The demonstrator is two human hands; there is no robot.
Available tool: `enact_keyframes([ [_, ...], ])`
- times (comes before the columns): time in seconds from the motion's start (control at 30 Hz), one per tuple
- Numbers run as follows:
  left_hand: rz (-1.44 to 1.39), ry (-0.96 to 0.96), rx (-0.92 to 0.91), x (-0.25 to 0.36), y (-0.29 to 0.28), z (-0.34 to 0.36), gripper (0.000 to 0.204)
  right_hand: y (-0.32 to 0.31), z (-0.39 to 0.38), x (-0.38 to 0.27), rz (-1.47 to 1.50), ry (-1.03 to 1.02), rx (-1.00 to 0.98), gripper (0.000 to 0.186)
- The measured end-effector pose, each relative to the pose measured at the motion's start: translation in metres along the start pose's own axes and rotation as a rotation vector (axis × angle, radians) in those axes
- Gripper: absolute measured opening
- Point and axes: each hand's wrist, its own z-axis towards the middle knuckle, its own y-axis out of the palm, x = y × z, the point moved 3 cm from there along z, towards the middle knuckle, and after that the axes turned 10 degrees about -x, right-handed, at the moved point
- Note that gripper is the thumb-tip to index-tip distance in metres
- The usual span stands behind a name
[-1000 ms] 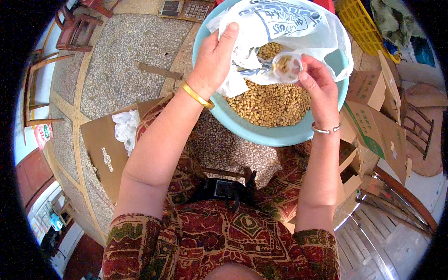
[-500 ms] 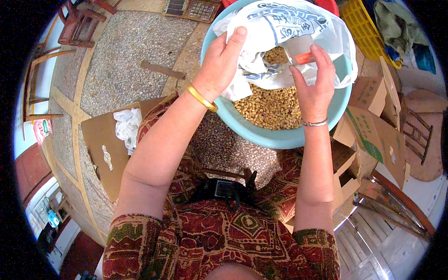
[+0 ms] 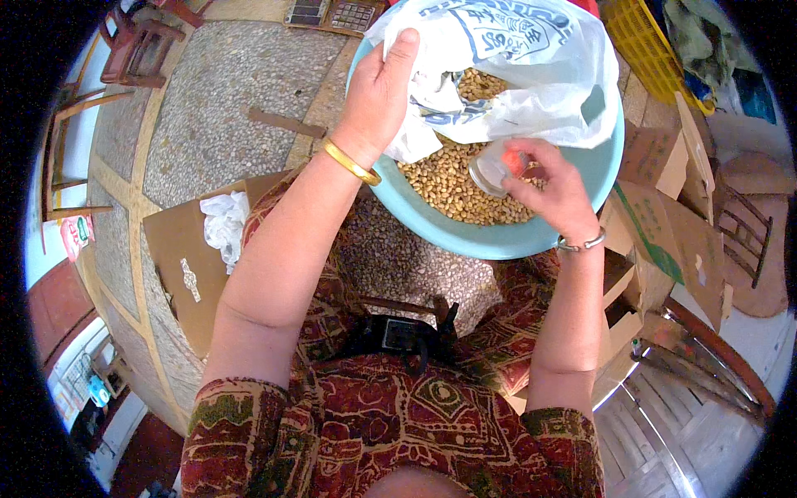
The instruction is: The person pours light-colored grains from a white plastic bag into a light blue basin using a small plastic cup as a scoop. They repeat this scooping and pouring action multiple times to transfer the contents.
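Note:
A light blue basin (image 3: pixel 477 246) holds a heap of small tan pieces (image 3: pixel 438 178) that look like beans or shelled nuts. Over its far part spreads a white plastic bag (image 3: pixel 573 70) with blue print, its mouth held apart and more of the same pieces inside. My left hand (image 3: pixel 378 95) grips the bag's left edge, thumb up. Closed around a small clear plastic cup (image 3: pixel 488 168) with an orange patch, my right hand (image 3: pixel 554 187) is low over the heap, just on the near side of the bag. The cup's rim faces left, and its contents cannot be made out.
Cardboard boxes (image 3: pixel 656 232) stand to the right of the basin, with a yellow plastic crate (image 3: pixel 643 46) behind them. At the left, a crumpled white bag (image 3: pixel 224 222) lies on a flattened carton (image 3: pixel 178 249). A wooden strip (image 3: pixel 286 124) lies on the pebbled floor.
My right hand has come out of the bag with the cup and moved down toward me, onto the heap in the basin. My left hand has shifted slightly left, still gripping the bag.

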Motion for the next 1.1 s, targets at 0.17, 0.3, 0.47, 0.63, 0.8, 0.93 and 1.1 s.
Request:
enact_keyframes([
  [0.17,0.012,-0.014,0.001,0.002,0.007,0.002,0.047,-0.001,-0.001,0.016,-0.422,0.030,0.134,0.034],
  [0.3,-0.008,-0.008,0.011,0.001,0.012,0.002,0.047,0.002,0.002,0.025,-0.481,0.049,0.151,0.033],
  [0.47,-0.028,-0.020,0.000,0.002,0.014,0.002,0.047,0.010,0.001,0.026,-0.321,0.110,0.018,0.036],
  [0.63,-0.032,-0.047,-0.010,0.002,0.010,0.000,0.046,-0.003,-0.001,0.031,0.157,0.316,-0.114,0.040],
  [0.8,-0.010,-0.020,-0.018,0.006,0.010,-0.002,0.045,-0.012,-0.002,0.016,0.603,0.263,-0.116,0.042],
  [0.93,-0.059,-0.025,-0.036,0.001,0.011,-0.001,0.045,-0.015,0.004,0.006,0.693,0.136,0.076,0.041],
  [1.1,-0.018,-0.059,-0.036,0.007,0.014,-0.007,0.046,-0.016,0.022,0.003,0.471,-0.069,0.455,0.042],
])
